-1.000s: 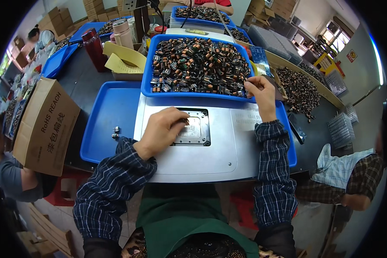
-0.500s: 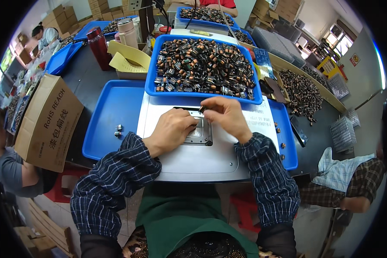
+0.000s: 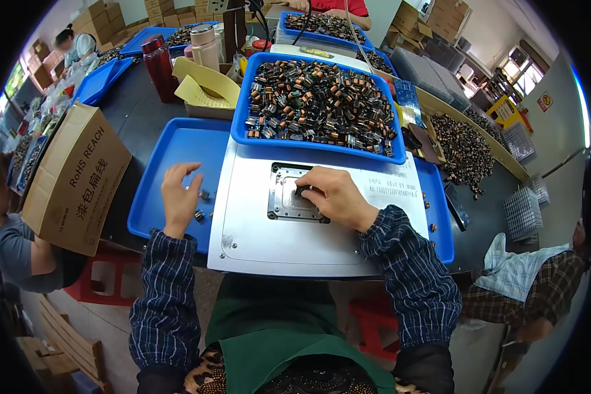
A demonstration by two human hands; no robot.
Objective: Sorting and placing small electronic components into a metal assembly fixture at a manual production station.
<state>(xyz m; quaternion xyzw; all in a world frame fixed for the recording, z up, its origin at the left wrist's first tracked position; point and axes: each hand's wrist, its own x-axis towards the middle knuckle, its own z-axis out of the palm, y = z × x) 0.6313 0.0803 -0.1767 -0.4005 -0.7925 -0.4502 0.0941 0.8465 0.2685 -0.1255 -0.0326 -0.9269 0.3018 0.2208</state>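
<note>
My right hand (image 3: 338, 196) is closed in a pinch on a small dark coil part (image 3: 302, 190). It holds the part at the square metal fixture (image 3: 284, 211) set into a silver machine top (image 3: 262, 246); the fingers hide whether the two touch. To the left, my left hand (image 3: 179, 202) is held over a shallow blue tray (image 3: 152, 213), thumb and fingers apart, with nothing in it. Beside its fingers, a few small coil parts (image 3: 199, 215) lie in that tray. A blue bin (image 3: 256, 142) heaped with copper-and-black coil parts (image 3: 325, 102) stands at the machine's far side.
On the right, another blue tray (image 3: 443, 230) holds several coil parts, with a loose pile (image 3: 463, 151) beyond it. A cardboard box (image 3: 75, 180) leans at the left table edge. A red bottle (image 3: 159, 69) and a yellow paper-lined box (image 3: 207, 92) stand far left.
My left hand has left the fixture and moved left over the tray, opening. My right hand has come down and left onto the fixture with a coil part.
</note>
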